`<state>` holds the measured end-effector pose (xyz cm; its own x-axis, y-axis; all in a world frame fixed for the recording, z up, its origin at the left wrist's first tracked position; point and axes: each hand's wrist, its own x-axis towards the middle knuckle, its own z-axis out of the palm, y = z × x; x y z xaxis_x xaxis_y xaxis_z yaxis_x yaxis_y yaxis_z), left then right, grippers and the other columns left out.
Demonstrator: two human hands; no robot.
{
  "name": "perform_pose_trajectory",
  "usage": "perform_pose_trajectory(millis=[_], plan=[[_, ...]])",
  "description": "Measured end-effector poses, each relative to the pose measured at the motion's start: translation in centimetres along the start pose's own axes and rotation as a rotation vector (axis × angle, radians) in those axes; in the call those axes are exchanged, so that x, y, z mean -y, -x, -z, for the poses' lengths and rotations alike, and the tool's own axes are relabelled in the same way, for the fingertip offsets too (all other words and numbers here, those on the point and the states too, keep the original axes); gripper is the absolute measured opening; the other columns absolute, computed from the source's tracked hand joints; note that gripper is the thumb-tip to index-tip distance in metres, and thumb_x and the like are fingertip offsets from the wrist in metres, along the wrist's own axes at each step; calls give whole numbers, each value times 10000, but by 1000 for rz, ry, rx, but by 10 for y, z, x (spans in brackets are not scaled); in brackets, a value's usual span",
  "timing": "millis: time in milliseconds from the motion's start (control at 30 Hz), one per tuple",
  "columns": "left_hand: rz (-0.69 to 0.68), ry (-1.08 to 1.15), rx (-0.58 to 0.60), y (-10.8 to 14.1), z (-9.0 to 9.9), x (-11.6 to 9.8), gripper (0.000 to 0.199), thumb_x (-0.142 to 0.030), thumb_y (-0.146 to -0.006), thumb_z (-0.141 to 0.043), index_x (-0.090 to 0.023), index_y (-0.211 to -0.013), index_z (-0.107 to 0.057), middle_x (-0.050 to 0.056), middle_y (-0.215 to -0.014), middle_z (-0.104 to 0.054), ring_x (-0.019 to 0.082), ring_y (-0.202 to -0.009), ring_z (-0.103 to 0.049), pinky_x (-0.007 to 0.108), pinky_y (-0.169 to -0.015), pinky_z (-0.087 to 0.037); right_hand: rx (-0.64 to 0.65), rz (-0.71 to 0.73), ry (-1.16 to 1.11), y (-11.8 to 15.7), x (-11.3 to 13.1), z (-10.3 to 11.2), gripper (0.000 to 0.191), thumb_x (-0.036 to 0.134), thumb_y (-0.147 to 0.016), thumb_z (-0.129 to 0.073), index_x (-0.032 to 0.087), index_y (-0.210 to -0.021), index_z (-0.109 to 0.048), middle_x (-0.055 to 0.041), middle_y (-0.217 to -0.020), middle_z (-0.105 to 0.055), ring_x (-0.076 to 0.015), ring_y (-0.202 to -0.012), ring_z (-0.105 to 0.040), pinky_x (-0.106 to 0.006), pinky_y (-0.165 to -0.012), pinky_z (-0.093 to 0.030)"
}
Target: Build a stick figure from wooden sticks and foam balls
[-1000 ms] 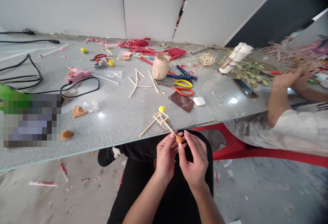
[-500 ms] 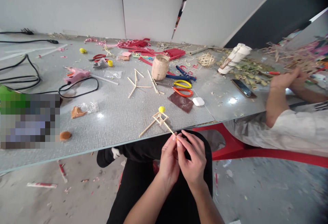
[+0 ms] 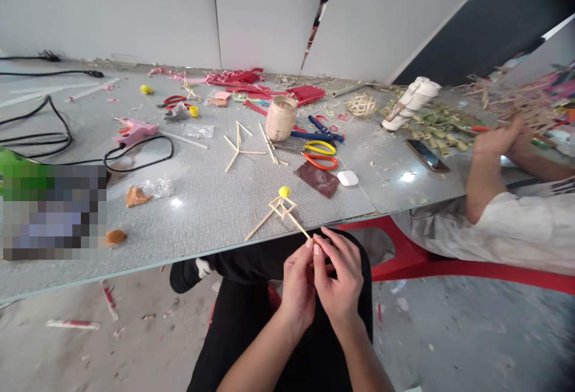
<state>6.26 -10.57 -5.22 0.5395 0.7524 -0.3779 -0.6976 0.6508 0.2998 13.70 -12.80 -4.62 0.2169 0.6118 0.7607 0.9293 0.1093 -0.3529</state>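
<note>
Pinching the near leg of the stick frame [image 3: 294, 220] in left hand [image 3: 299, 281] and right hand [image 3: 340, 278] — drawn narrow at the fingertips, hiding the tip. Lying mostly over the counter [image 3: 211, 212], by its front edge — topped with a yellow ball [image 3: 284, 191].

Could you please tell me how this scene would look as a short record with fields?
Left hand: pinching the near end of the stick frame
Right hand: fingertips at that same end; what they cover is hidden
Frame top: yellow ball
Table, left: pink glue gun, orange-brown lump
Table, middle: jar, scissors
Table, right: phone
Nearby: another person's forearm
</note>
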Motion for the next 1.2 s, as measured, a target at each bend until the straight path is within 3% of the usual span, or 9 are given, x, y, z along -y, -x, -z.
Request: perform_pose_trajectory(millis=[233, 400, 567, 800, 1033, 1200], plan=[[-15, -69, -14, -1, 3, -3, 324, -424, -859, -843, -121, -967, -801, 95, -916, -746, 193, -854, -689, 288, -798, -551, -4, 10, -4, -2, 2, 0, 308, 65, -933, -688, 224, -1191, -742, -128, -1230, -749, -285, -1104, -692, -482, -907, -599], [15, 65, -13, -1, 1, 0, 337, -438, -880, -813, -128, -1012, -799, 98, -972, -754, 206, -909, -703, 318, -861, -572, 11, -9, -13, -2, 2, 0, 325, 86, -939, -691, 215, -1236, -719, -132, -1232, -751, -289, -1117, -694, -491, -928, -589], [68, 134, -27, -1, -1, 6, 335, -415, -865, -829, -140, -1050, -785, 89, -994, -754, 180, -900, -706, 249, -791, -559, 11, -25, -25, -2, 2, -1, 301, 93, -937, -698, 209, -1214, -724, -133, -1223, -753, -281, -1104, -696, -481, -929, -587], [32, 24, -51, 0, -2, 4, 360, -458, -867, -817, -144, -1035, -760, 99, -952, -750, 213, -875, -712, 289, -754, -573, 30, -48, 2, -4, 3, -1, 254, 119, -941, -705, 213, -1176, -736, -129, -1238, -749, -279, -1105, -686, -485, -938, -583], [34, 86, -24, -2, 0, 4, 338, -436, -884, -806, -151, -1064, -776, 97, -1052, -753, 194, -938, -711, 239, -742, -559, 21, -13, -35, -2, 4, -1, 372, 102, -920, -719, 190, -1279, -687, -148, -1233, -751, -294, -1140, -694, -496, -946, -590], [4, 104, -28, -4, 0, 0, 364, -437, -913, -771, -155, -1142, -781, 111, -1161, -748, 256, -1127, -694, 331, -942, -565, -8, 9, 0, 3, 4, 4, 428, 114, -894, -758, 190, -1306, -673, -150, -1217, -757, -308, -1140, -698, -505, -939, -591]])
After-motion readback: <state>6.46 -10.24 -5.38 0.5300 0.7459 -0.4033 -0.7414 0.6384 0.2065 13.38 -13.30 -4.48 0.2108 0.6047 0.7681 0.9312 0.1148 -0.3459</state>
